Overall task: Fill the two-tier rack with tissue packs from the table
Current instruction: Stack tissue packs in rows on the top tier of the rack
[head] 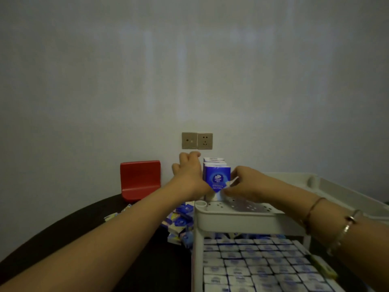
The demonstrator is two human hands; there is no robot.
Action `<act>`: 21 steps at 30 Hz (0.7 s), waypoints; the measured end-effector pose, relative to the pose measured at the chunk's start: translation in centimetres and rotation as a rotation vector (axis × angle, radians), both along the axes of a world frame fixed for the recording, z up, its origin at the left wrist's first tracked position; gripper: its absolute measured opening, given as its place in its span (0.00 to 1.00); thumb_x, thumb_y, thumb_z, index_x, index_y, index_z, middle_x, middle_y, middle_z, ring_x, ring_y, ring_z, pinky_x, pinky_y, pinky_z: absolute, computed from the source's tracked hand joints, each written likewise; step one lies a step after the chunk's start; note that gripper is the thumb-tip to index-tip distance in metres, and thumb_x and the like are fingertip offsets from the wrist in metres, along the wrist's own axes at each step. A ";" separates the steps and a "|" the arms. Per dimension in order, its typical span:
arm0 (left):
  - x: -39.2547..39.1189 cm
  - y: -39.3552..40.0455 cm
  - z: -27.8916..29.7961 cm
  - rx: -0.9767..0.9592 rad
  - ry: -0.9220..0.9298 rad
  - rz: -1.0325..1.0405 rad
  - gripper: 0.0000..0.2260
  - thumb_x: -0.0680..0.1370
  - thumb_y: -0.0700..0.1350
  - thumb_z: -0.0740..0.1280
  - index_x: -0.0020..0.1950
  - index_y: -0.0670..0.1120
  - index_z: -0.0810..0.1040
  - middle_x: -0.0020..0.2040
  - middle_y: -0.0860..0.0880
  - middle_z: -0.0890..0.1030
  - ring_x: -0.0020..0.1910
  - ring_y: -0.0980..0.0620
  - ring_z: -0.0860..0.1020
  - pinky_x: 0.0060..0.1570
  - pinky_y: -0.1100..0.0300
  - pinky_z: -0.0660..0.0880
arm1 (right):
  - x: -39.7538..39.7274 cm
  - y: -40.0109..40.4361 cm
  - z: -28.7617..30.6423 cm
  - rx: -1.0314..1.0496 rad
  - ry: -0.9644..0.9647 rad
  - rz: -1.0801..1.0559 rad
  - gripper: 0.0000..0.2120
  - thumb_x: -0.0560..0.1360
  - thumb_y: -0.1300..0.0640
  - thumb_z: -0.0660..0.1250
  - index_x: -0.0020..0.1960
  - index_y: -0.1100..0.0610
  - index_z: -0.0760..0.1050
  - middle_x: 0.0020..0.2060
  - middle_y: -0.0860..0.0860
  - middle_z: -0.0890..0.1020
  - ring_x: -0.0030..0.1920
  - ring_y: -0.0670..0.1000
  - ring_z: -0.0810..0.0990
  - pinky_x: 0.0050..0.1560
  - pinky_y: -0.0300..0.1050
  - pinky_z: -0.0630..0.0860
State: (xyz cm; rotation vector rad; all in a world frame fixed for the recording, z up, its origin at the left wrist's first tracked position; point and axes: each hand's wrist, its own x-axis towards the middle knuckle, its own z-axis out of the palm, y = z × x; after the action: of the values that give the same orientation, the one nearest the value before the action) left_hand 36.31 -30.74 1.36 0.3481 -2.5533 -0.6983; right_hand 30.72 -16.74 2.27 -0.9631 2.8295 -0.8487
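- Packs of tissues stand upright in a short row [215, 171] on the far left end of the rack's upper tier [248, 208], blue faces toward you, and both your hands are at that row.
- Your left hand [188, 172] is against the row's left side, fingers curved over toward its far end; how tightly it grips you cannot tell from here, since the fingertips are hidden or blurred.
- Your right hand [245, 182] meets the nearest pack [217, 179] at its lower right corner, fingers curled in and pinching the wrapper's edge there.
- That nearest pack sits between your two hands, touching both, with its lower corner tipped toward you just above the perforated tier floor.
- The white rack [197, 249] stands on the dark table [130, 260] to your right of centre; its upper tier is bare plastic apart from the row.
- The lower tier [263, 268] below is packed with tissue packs laid in tight rows, tops facing up.
- A loose heap of tissue packs [179, 224] lies on the table just left of the rack, under your left forearm.
- A red stand [140, 179] sits at the table's back edge against the wall, well left of your hands.
- A double wall socket [197, 140] is just above your left hand.
- Your right wrist wears a thin cord and a bracelet [345, 226].
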 end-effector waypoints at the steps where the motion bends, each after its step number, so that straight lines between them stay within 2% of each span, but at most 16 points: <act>1: -0.1 -0.1 0.1 -0.047 -0.096 0.045 0.45 0.67 0.46 0.77 0.76 0.47 0.52 0.72 0.45 0.57 0.71 0.42 0.60 0.66 0.50 0.65 | 0.2 -0.1 0.1 0.052 -0.019 0.040 0.23 0.72 0.51 0.71 0.63 0.57 0.69 0.53 0.52 0.79 0.48 0.48 0.76 0.46 0.40 0.72; 4: -0.8 -0.1 0.4 -0.003 -0.300 -0.058 0.41 0.71 0.48 0.74 0.77 0.46 0.52 0.77 0.45 0.49 0.73 0.41 0.59 0.70 0.49 0.63 | 0.8 -0.5 0.5 0.166 -0.053 0.170 0.16 0.76 0.53 0.65 0.63 0.56 0.69 0.47 0.50 0.76 0.42 0.44 0.74 0.43 0.33 0.71; 6: -1.4 -0.3 0.3 0.089 -0.316 -0.118 0.37 0.72 0.44 0.73 0.76 0.46 0.57 0.76 0.44 0.53 0.70 0.43 0.66 0.68 0.49 0.67 | 0.6 -1.0 0.7 0.166 -0.089 0.185 0.12 0.78 0.56 0.63 0.60 0.56 0.70 0.43 0.49 0.76 0.37 0.42 0.73 0.36 0.29 0.71; 8: -1.7 -0.5 0.2 0.171 -0.304 -0.131 0.33 0.72 0.41 0.72 0.73 0.45 0.62 0.71 0.44 0.62 0.65 0.45 0.71 0.65 0.49 0.71 | 0.1 -1.5 0.7 0.154 -0.111 0.156 0.13 0.78 0.58 0.63 0.62 0.57 0.69 0.51 0.53 0.79 0.43 0.46 0.75 0.44 0.33 0.73; 10: -1.8 -0.7 0.0 0.224 -0.308 -0.144 0.30 0.73 0.39 0.71 0.72 0.44 0.63 0.69 0.44 0.67 0.65 0.46 0.72 0.65 0.48 0.71 | -0.5 -1.7 0.4 0.145 -0.154 0.105 0.18 0.77 0.57 0.65 0.65 0.59 0.68 0.58 0.57 0.77 0.48 0.49 0.75 0.51 0.41 0.73; 14: -1.9 -0.7 -0.1 0.254 -0.290 -0.164 0.26 0.73 0.37 0.70 0.69 0.43 0.66 0.66 0.43 0.70 0.63 0.45 0.73 0.64 0.49 0.72 | -1.0 -1.7 -0.2 0.131 -0.166 0.052 0.19 0.76 0.56 0.66 0.64 0.60 0.68 0.52 0.55 0.79 0.44 0.49 0.76 0.48 0.41 0.74; 18: -1.8 -0.7 -0.5 0.324 -0.262 -0.156 0.25 0.72 0.35 0.71 0.67 0.42 0.68 0.61 0.44 0.74 0.58 0.47 0.76 0.58 0.53 0.74 | -0.9 -1.6 -0.2 0.164 -0.109 -0.037 0.24 0.76 0.58 0.66 0.69 0.60 0.64 0.63 0.56 0.74 0.58 0.53 0.75 0.55 0.43 0.72; 20: -1.3 -0.8 -0.5 0.421 -0.237 -0.188 0.25 0.72 0.35 0.70 0.68 0.42 0.68 0.59 0.45 0.76 0.58 0.47 0.76 0.60 0.52 0.74 | -0.3 -1.1 0.2 0.112 -0.046 -0.085 0.23 0.77 0.60 0.63 0.70 0.61 0.62 0.66 0.58 0.71 0.64 0.54 0.72 0.53 0.41 0.69; 21: -1.0 -0.9 -0.4 0.471 -0.215 -0.201 0.27 0.73 0.36 0.70 0.70 0.43 0.66 0.63 0.45 0.75 0.61 0.47 0.74 0.62 0.53 0.72 | 0.1 -0.7 0.5 0.059 0.014 -0.098 0.23 0.78 0.62 0.61 0.71 0.61 0.61 0.67 0.58 0.70 0.65 0.54 0.70 0.52 0.40 0.68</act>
State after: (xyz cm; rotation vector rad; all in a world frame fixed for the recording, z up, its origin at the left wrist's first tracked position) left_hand 35.35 -31.66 0.92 0.3334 -2.6231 -1.4141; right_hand 30.87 -17.49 2.73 -0.8328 2.9170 -0.7652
